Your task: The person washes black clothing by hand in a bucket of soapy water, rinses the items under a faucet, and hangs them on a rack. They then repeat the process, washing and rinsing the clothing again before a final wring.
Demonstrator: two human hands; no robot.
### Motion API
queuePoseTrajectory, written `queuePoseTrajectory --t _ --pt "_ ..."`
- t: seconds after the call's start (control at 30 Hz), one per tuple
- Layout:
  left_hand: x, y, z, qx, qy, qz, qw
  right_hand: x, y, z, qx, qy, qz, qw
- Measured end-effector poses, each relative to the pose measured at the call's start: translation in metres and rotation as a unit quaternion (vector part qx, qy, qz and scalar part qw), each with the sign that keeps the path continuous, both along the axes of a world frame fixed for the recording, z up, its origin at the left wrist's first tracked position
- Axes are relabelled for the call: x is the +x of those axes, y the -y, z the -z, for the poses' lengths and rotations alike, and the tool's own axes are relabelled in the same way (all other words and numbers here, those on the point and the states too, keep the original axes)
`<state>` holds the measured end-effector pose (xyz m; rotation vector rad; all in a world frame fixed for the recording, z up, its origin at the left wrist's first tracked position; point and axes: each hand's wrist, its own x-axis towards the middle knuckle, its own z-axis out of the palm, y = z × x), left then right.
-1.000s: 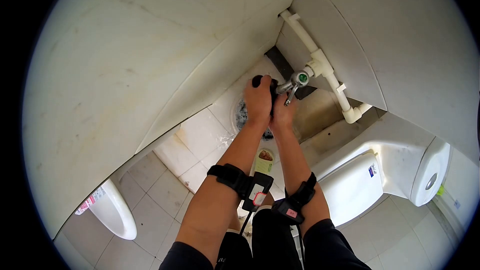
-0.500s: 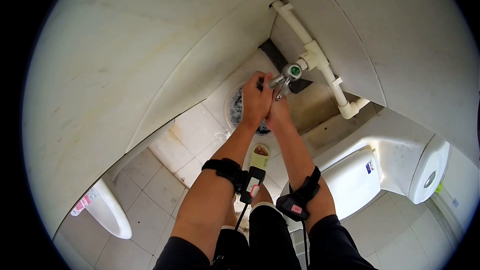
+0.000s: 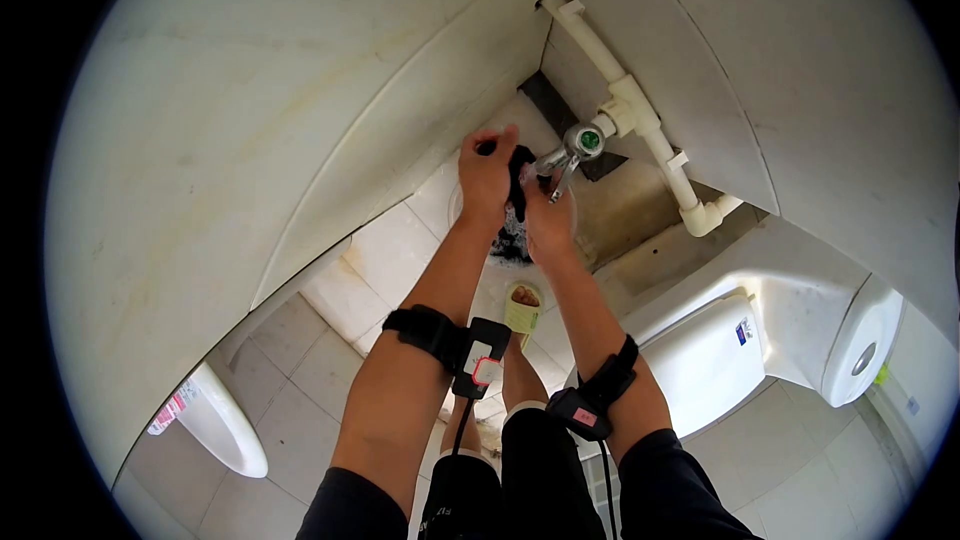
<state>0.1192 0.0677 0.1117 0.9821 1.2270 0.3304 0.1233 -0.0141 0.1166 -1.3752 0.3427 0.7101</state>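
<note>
A wet-looking black cloth stretches between my two hands at the faucet. My left hand grips its left side, fingers curled round the fabric. On the other side my right hand is closed on the cloth just below the spout, its fingertips partly hidden by the faucet. Beneath both hands stands a round basin with foamy water and more dark fabric in it. My hands cover much of the basin.
White pipes run along the wall behind the faucet. A white toilet stands at the right. Below the basin is my foot in a light green slipper. A white curved fixture lies at lower left.
My hands were close together under the spout and have moved apart, the left one going left. The black cloth now shows spread between them.
</note>
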Motion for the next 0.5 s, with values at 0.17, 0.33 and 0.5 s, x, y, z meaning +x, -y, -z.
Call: queuePoseTrajectory --t 0.17,0.33,0.5 --pt "-0.004 0.011 -0.008 0.299 0.044 0.196 0.933 0.017 -0.005 -0.008 0.158 -0.191 0.099 0.964" --pt "0.012 0.005 -0.032 0.212 0.013 0.180 0.960 0.015 -0.015 -0.017 0.096 -0.231 0.059 0.966" --pt "0.024 0.014 -0.040 0.124 0.058 0.104 0.985 0.008 -0.013 -0.008 0.110 -0.153 0.168 0.968"
